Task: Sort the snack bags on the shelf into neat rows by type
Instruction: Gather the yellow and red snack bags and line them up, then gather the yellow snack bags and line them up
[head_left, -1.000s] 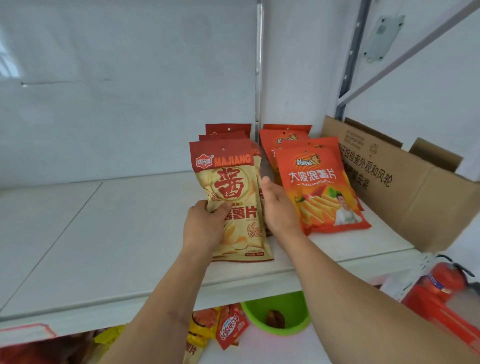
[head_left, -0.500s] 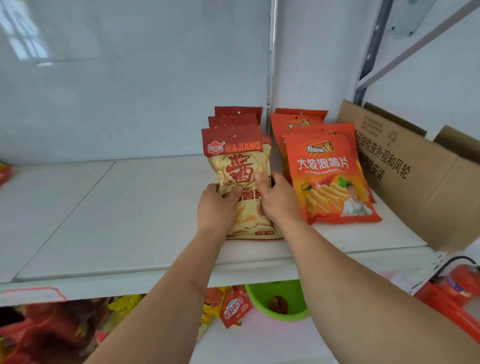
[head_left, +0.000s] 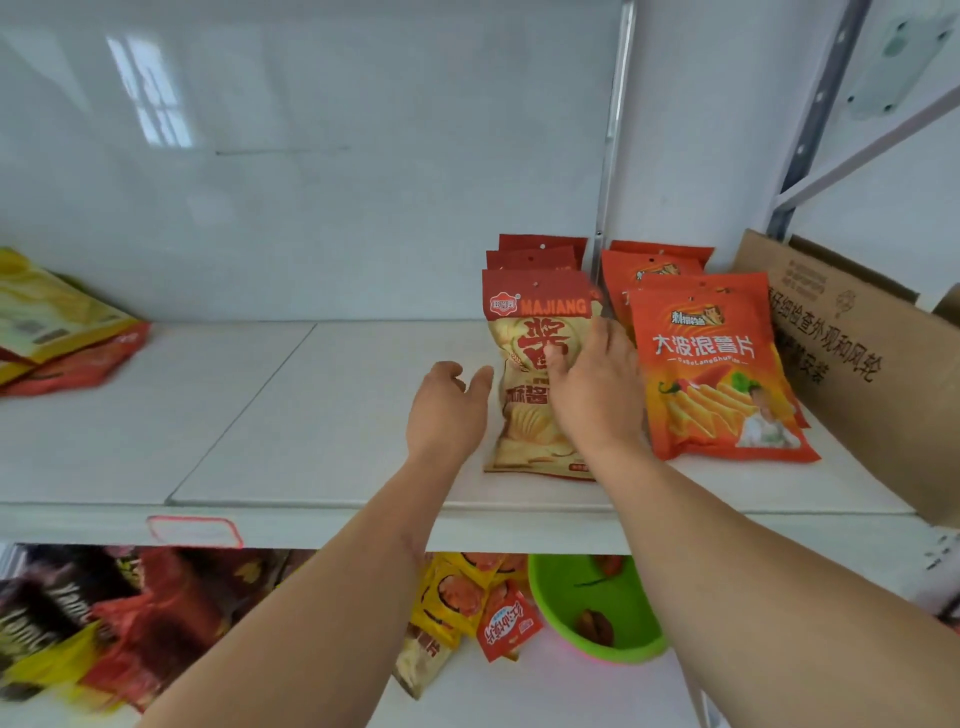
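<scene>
Right hand (head_left: 592, 384) flat on the front cream-and-red plastic MAJIANG chip bag (head_left: 530, 415) standing in its row on the white shelf (head_left: 322, 415), left hand (head_left: 449, 410) open beside it, holding nothing; risk: careless nudge toppling row onto neighbouring orange wavy-chip bags (head_left: 711, 374).

A shop: white shelf (head_left: 311, 415) with price tag holder (head_left: 195, 531), stocked snack bags (head_left: 717, 374).

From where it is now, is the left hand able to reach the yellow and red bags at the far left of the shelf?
Probably yes. The left hand is open and holds nothing, and only bare white shelf lies between it and the yellow and red bags.
</scene>
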